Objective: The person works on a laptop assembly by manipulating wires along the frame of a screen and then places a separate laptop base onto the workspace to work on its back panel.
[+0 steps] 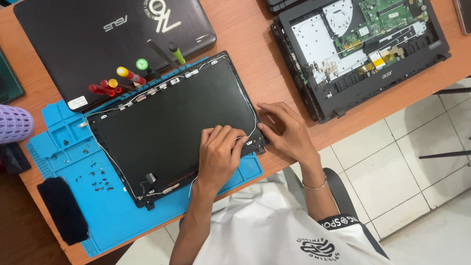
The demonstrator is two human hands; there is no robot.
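Observation:
A black laptop screen panel [167, 122] lies tilted on a blue repair mat [73, 162], with thin white cables running along its edges. My left hand [220, 154] rests on the panel's near right corner, its fingers curled down onto the edge by a small hinge bracket [252, 143]. Just to the right, my right hand [284, 130] touches the same corner from the outside, fingertips at the panel's edge. Neither hand holds a tool.
Several screwdrivers [120, 81] with red, yellow and green handles stand at the mat's far edge. Loose screws [98, 179] lie in the mat's trays. A closed dark laptop [98, 39] sits behind; an opened laptop base [363, 49] lies right. A purple basket [13, 122] and a black pad [63, 210] are at left.

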